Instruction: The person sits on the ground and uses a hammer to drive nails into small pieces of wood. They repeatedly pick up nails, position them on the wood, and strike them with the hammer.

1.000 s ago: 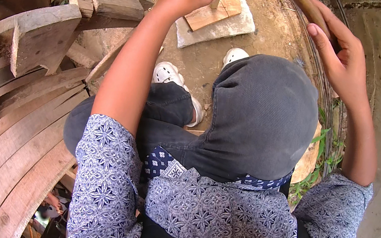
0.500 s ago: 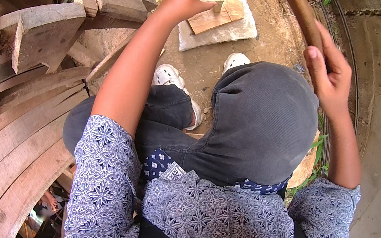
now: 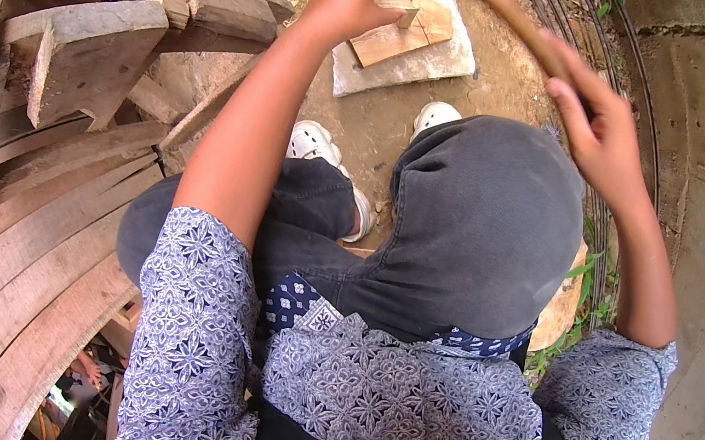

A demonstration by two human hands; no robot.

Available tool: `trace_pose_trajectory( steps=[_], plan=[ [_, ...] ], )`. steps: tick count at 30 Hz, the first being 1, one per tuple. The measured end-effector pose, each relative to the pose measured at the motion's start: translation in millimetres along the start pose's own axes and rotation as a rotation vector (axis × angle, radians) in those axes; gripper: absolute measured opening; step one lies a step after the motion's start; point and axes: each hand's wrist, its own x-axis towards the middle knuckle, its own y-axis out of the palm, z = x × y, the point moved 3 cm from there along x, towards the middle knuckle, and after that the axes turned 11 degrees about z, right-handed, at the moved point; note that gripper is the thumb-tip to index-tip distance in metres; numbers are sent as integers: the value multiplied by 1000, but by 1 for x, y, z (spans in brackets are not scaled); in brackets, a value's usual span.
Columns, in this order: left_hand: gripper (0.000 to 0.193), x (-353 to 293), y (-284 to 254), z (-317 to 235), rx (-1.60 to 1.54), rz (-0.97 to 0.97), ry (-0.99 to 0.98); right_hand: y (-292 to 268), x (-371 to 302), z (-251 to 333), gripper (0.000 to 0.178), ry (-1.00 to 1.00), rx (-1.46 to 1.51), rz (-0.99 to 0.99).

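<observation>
Block is gripped by the left hand at twelve o'clock; handle, by the right hand at two.

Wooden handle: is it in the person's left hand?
No, the wooden handle is gripped in the right hand.

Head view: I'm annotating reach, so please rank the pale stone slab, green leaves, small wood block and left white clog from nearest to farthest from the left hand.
1. Small wood block: between the thumb and fingers of the left hand.
2. Pale stone slab: just below it.
3. Left white clog: back toward the wearer.
4. Green leaves: off to the right.
</observation>
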Motion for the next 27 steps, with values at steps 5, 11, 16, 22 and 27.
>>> trace_pose_trajectory(
  steps=[5, 11, 16, 22, 27],
  plan=[
    [39, 3, 2, 10, 2, -44, 65, 0, -3, -8, 41, -81, 86, -79],
    [40, 5, 2, 4, 29, 4, 85, 26, 9, -31, 34, 0, 340, -10],
    [39, 0, -1, 16, 25, 29, 42, 22, 20, -19, 40, 4, 190, 52],
    [42, -4, -5, 5, 38, 73, -7, 32, 22, -9, 36, -96, 394, 83],
    [45, 5, -2, 10, 128, 63, 62, 35, 35, -32, 36, 54, 198, 96]
  ],
)
